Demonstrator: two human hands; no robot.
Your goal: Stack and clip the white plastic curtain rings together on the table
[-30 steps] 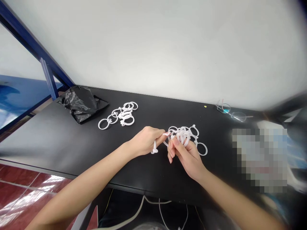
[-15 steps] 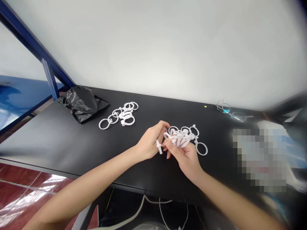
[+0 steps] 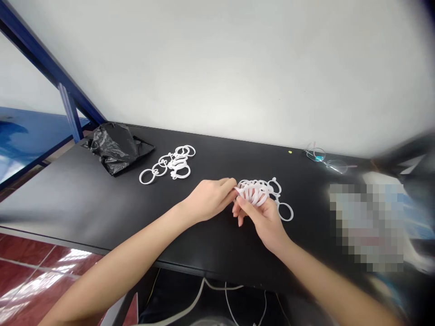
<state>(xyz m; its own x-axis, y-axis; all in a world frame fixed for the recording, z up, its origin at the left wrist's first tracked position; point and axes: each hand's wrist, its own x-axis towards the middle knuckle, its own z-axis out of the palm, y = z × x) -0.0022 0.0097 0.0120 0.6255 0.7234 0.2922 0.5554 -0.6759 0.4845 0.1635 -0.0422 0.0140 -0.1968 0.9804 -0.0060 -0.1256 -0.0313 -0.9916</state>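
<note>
Several white plastic rings [image 3: 253, 194] are bunched side by side in my right hand [image 3: 267, 217]. Its thumb presses on them from the near side, while other fingers curl underneath. My left hand [image 3: 212, 197] is closed, its fingertips pinching the left end of the bunch at a white ring; the exact grip is partly hidden by the fingers. Joined to the bunch, more white rings [image 3: 286, 212] rest on the black table just right of my right hand. To the left lies a separate cluster of white rings [image 3: 180, 165], some overlapping.
A crumpled black plastic bag [image 3: 117, 147] lies at the table's back left. Eyeglasses [image 3: 326, 160] rest near the wall at the back right, with a blurred-out item [image 3: 370, 226] in front of them. Cables [image 3: 200, 290] hang below the table's front edge.
The ring that hung at my left fingers has moved right to the bunch in my right hand. My left hand has turned palm down, and its fingers now meet the bunch.
</note>
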